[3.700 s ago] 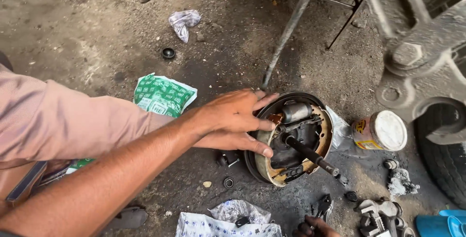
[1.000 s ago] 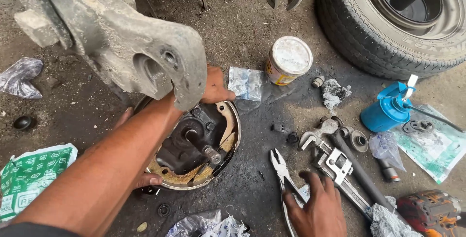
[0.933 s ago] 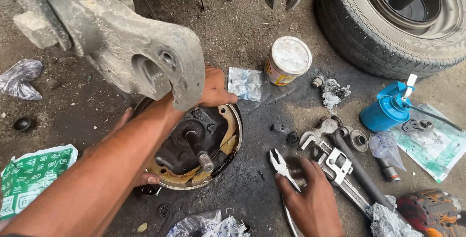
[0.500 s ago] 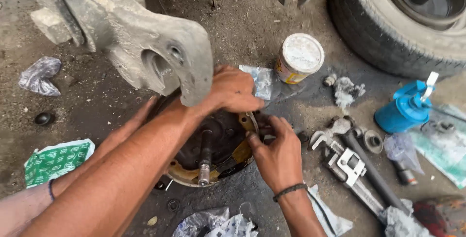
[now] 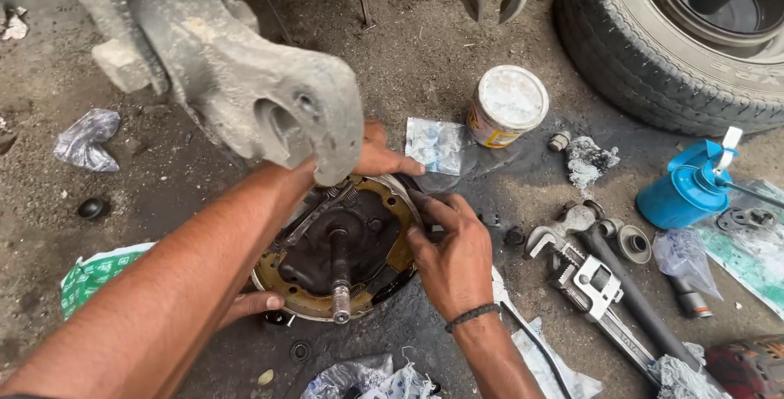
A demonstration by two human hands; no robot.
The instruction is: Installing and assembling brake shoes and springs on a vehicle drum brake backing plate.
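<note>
Our left hand grips the far rim of the brake plate, while our right hand pinches its near edge beside the wrench.

Dirt floor, tin, wrench, tyre

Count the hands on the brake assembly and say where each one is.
3. The right hand grips the brake assembly at its right edge; the left hand holds its top edge; another hand shows at its lower left, mostly hidden under the forearm.
</note>
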